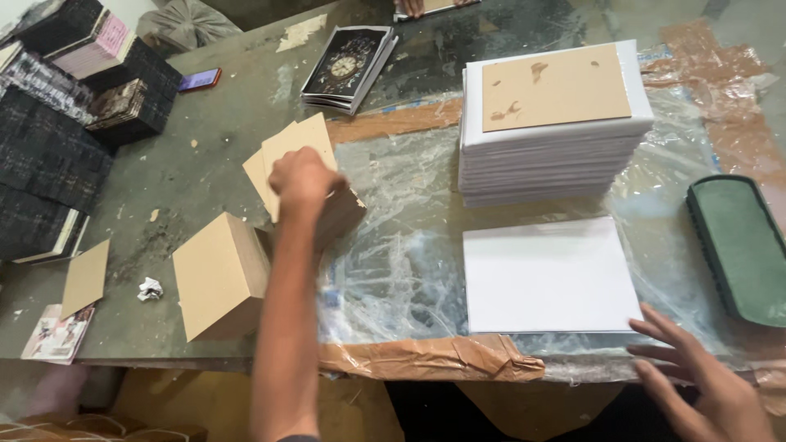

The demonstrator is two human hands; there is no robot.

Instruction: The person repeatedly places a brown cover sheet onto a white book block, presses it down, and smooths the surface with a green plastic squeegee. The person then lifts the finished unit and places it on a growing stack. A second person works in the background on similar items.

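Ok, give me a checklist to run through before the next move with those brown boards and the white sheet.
1. Left hand on the brown boards: ok, fingers curled over the top of the stack.
2. Single board separated: cannot tell, the hand hides its grip.
3. White sheet lying flat on the plastic-covered table: ok.
4. Right hand steadying the sheet: ok, fingertips at its near right corner.
5. Sheet surface clear: ok, nothing lies on it.
6. Second board stack within reach: ok, beside the left forearm.

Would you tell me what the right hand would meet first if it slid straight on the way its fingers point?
Probably the white sheet: the right hand points up-left, fingertips already at its near right corner.
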